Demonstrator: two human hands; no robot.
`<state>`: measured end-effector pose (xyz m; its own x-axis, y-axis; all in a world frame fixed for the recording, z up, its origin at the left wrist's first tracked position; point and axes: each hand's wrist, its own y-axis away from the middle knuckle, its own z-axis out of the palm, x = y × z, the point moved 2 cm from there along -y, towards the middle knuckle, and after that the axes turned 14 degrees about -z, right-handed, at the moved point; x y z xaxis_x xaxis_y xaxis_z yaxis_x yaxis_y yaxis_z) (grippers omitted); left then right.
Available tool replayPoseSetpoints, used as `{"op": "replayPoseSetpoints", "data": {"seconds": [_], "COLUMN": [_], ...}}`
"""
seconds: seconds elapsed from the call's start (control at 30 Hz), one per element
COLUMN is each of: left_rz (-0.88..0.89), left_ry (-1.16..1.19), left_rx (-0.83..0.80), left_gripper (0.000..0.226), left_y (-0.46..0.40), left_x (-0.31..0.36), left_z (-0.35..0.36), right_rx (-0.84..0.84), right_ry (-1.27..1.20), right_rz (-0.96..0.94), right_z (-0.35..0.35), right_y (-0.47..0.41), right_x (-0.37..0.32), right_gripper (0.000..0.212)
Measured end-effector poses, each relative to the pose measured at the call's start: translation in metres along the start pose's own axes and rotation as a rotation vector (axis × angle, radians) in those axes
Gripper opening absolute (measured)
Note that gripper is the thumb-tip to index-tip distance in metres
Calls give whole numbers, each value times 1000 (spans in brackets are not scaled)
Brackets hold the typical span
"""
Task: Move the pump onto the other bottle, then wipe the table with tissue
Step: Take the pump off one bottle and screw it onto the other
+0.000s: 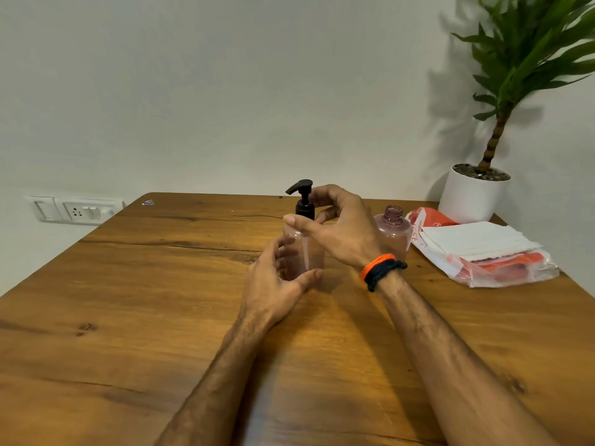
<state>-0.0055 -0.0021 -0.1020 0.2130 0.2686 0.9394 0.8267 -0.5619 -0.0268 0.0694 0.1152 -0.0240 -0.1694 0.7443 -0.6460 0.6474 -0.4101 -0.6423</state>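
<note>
On the bench (128,317), our left hand (273,281) grips the bottle (306,252); our right hand (338,226) curls loosely around the pump (302,201).

We see a smooth, grained wooden table (135,317), two translucent pinkish plastic bottles (397,235), a matt black plastic pump (302,201), white paper tissues (476,241) and a glossy plastic bag (515,272).

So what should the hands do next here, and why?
Probably twist the black pump loose: it sits on the near bottle, the left hand curls round that bottle, the right hand is at the pump's collar, and the other bottle stands open.
</note>
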Motion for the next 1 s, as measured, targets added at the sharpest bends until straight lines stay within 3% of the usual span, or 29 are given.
{"op": "replayPoseSetpoints", "data": {"seconds": [0.17, 0.23, 0.43, 0.6, 0.73, 0.87, 1.0], "left_rz": [0, -6, 7, 5, 19, 28, 32], "left_ry": [-11, -12, -34, -40, -49, -44, -41], "left_rx": [0, -7, 4, -3, 3, 4, 6], "left_gripper": [78, 77, 77, 77, 78, 76, 75], "left_y": [0, 0, 2, 1, 1, 0, 0], "left_x": [1, 2, 3, 2, 1, 0, 0], "left_z": [0, 0, -1, -1, 1, -1, -1], "right_rx": [-18, -45, 83, -14, 48, 32, -5], "right_ry": [-2, -19, 93, 40, 118, 25, -13], "right_rz": [21, 9, 14, 4, -2, 60, 63], "right_z": [0, -1, 1, -1, 2, -2, -1], "right_y": [-3, -3, -1, -4, 0, -4, -4], "right_x": [-1, -1, -5, -3, -6, -5, -6], "right_gripper": [30, 31, 38, 34, 45, 32, 43]}}
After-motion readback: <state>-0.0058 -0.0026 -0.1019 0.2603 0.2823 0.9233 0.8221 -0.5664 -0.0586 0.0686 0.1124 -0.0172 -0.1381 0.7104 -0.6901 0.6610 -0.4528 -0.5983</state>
